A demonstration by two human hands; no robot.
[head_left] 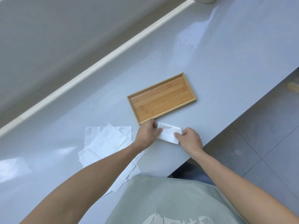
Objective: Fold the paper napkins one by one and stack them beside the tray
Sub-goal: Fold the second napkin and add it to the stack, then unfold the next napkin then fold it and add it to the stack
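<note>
The tray (162, 98) is set on the counter (210, 54), near its middle. A folded napkin (168, 133) is laid just beside the tray's near long side, toward 6 o'clock, close to the counter's right edge. It is held between the left hand (147, 133) at 9 o'clock and the right hand (189, 139) at 3 o'clock (each pinching one end). The unfolded napkins (106, 143) are spread overlapping on the counter at 8 o'clock from the tray, partly covered by the left forearm.
</note>
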